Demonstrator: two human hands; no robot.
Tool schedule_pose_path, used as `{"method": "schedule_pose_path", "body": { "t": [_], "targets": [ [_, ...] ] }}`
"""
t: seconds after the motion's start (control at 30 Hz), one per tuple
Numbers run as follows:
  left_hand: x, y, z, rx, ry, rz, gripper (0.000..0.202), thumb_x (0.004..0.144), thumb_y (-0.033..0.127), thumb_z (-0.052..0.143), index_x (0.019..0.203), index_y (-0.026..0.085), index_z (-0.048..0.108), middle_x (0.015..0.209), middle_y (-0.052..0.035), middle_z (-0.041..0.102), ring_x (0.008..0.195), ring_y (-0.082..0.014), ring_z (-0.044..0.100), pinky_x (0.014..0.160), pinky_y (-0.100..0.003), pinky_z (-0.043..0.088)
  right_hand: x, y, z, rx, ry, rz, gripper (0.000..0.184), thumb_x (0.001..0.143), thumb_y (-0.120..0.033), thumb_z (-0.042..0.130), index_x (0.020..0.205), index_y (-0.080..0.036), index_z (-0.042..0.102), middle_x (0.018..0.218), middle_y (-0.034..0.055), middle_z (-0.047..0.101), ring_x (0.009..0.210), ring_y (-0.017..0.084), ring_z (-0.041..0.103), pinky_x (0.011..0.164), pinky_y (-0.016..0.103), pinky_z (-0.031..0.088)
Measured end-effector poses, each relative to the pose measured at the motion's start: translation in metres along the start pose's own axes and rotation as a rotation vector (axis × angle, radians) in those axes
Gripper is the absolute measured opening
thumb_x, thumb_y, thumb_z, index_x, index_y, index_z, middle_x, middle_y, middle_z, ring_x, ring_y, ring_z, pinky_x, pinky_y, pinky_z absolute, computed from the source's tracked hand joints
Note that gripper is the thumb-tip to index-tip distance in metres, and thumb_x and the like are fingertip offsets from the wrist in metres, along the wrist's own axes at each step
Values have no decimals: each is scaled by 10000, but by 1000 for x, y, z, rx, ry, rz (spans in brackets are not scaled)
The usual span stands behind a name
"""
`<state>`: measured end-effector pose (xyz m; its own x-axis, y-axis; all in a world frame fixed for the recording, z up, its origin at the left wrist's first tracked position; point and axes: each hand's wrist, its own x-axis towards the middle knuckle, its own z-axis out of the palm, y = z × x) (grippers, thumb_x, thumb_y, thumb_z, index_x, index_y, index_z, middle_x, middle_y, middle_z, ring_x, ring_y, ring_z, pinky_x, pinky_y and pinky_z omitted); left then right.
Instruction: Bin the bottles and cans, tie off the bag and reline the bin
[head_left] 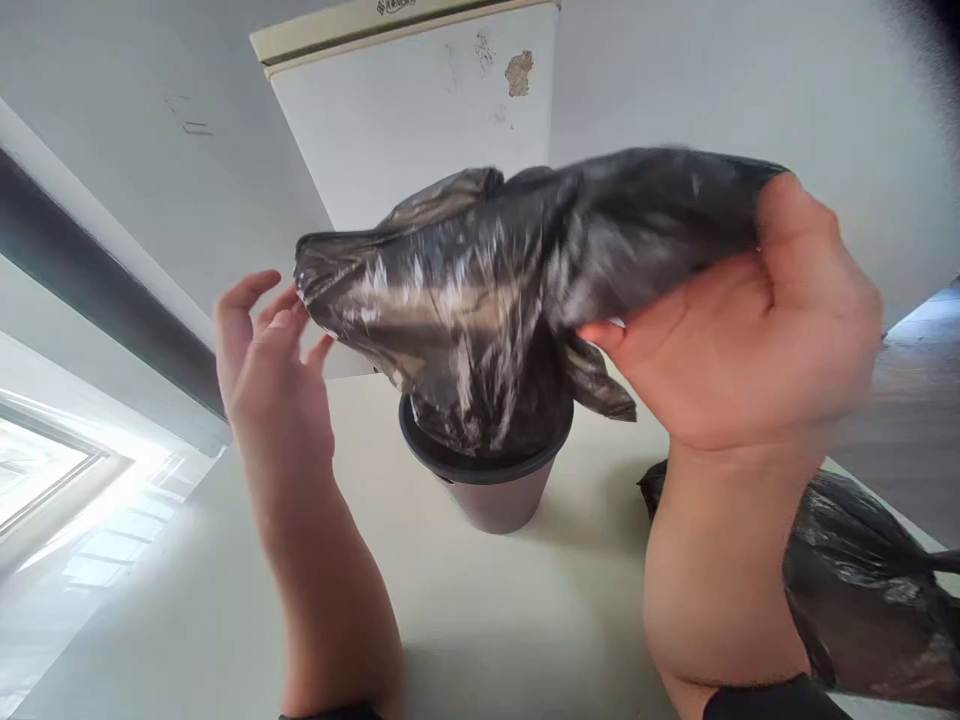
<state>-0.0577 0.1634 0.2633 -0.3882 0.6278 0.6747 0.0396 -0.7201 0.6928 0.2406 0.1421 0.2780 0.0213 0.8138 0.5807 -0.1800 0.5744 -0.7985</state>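
Pale table under a bin (499,505), black bag (870,600).

Along the cream-coloured, straight top band (322,36) of the white, flat-fronted, box-shaped unit (405,110), 1 small, dark, diamond-like emblem (382,7) is sitting just left of a short row of dark printed characters (400,5). These characters are appearing too small and blurred for reading.

Two bare forearms (322,580) reach out. The bare left hand (274,380) has bent fingers (251,290) apart; the bare right hand (780,330) shows its palm.
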Motion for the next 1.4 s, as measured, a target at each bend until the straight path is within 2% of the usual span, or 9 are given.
{"method": "schedule_pose_path", "body": {
  "t": [0.1, 0.27, 0.47, 0.7, 0.83, 0.97, 1.07, 1.2, 1.4],
  "targets": [
    [-16, 12, 11, 346, -64, 332, 454, 876, 528, 775, 1229, 257, 684, 1344, -74, 658, 1331, -295, 600, 1022, -426, 530, -4, -7, 15, 156, -64, 88, 437, 1057, -577, 316, 1287, -425, 655, 1476, -87, 654, 1391, 278, 609, 939, 493, 607],
    [-46, 31, 36, 463, -552, 233, 690, 783, 569, 891, 1341, 285, 602, 1262, -73, 695, 1109, -256, 700, 957, -419, 597, -9, -8, 34, 148, -201, 147, 507, 1040, -625, 303, 1347, -405, 642, 1487, -28, 653, 1457, 326, 542, 1013, 614, 572],
    [-42, 20, 38, 562, -448, 230, 93, 1025, 320, 626, 1083, 265, 674, 1044, -26, 724, 986, -198, 723, 934, -383, 616, -8, -1, 33, -13, -135, 44, 531, 1019, -691, 374, 1350, -372, 639, 1374, 54, 703, 1371, 349, 589, 984, 635, 572],
    [-26, 14, 17, 846, -801, 375, 865, 799, 259, 854, 1558, 305, 441, 1565, -111, 532, 1413, -345, 547, 1155, -511, 507, -3, 1, 24, -169, -109, -80, 483, 1037, -673, 373, 1275, -366, 660, 1349, 43, 700, 1392, 336, 580, 1009, 652, 549],
    [-26, 13, 19, 866, -683, 366, 493, 870, 60, 586, 1312, 270, 652, 1188, -45, 722, 1063, -231, 682, 952, -394, 555, -2, 3, 21, -218, -60, -117, 514, 1007, -731, 418, 1269, -359, 658, 1358, 55, 690, 1390, 339, 582, 1010, 638, 552],
    [-29, 15, 28, 581, -324, 319, 272, 850, 39, 556, 951, 239, 710, 765, 33, 636, 711, -135, 558, 668, -288, 458, 3, 11, 20, 51, -77, 8, 553, 1049, -665, 252, 1304, -355, 632, 1486, 54, 627, 1406, 315, 581, 1026, 604, 556],
    [-29, 17, 32, 391, -120, 212, 211, 851, 53, 569, 871, 222, 694, 727, 32, 552, 688, -113, 465, 606, -291, 342, 10, 23, 26, 142, 40, 63, 439, 1063, -556, 295, 1240, -335, 630, 1498, 51, 615, 1357, 288, 611, 1039, 576, 554],
    [-27, 15, 31, 161, -63, -1, 152, 922, 180, 630, 772, 202, 620, 672, 23, 372, 599, -99, 339, 512, -291, 215, 9, 34, 35, -78, 270, -91, 122, 959, -390, 640, 1048, -309, 620, 1264, 43, 687, 1244, 256, 630, 1053, 471, 551],
    [-27, 18, 35, 7, -18, -6, 327, 882, 120, 633, 646, 180, 415, 671, 28, 227, 606, -85, 235, 486, -244, 183, -3, 27, 30, -313, 290, -180, 120, 999, -357, 627, 1106, -316, 663, 1212, 26, 695, 1147, 240, 668, 979, 429, 577]
  ]
}}
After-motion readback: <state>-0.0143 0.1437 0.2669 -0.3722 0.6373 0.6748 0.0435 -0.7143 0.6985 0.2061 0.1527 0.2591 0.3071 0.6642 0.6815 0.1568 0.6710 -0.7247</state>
